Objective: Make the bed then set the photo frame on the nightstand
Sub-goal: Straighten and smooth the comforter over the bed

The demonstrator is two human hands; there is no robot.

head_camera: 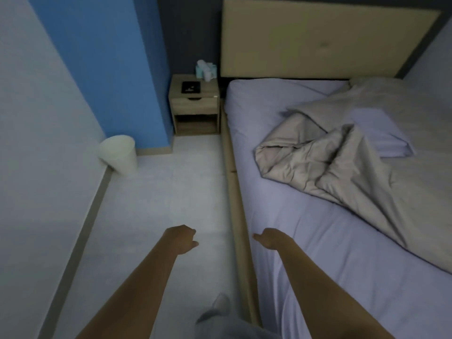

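A: Bed (305, 228) status? Frame?
B: Unmade; beige duvet (330, 167) bunched, pillow (381, 133) atop. Dark flat frame (190, 87) lies on nightstand (195, 106), tissues (206, 69) behind; bin (118, 152) left.
A: Hands?
B: Left hand (184, 239), right hand (267, 238): fingers loosely curled, empty.

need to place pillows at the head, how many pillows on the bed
1: a pillow lying on the rumpled blanket at the bed's right side; another could be hidden under the blanket.

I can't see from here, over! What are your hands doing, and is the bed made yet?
Left hand and right hand free, no grip. Duvet crumpled on bed, pillow on top. Dark flat item lies on nightstand.
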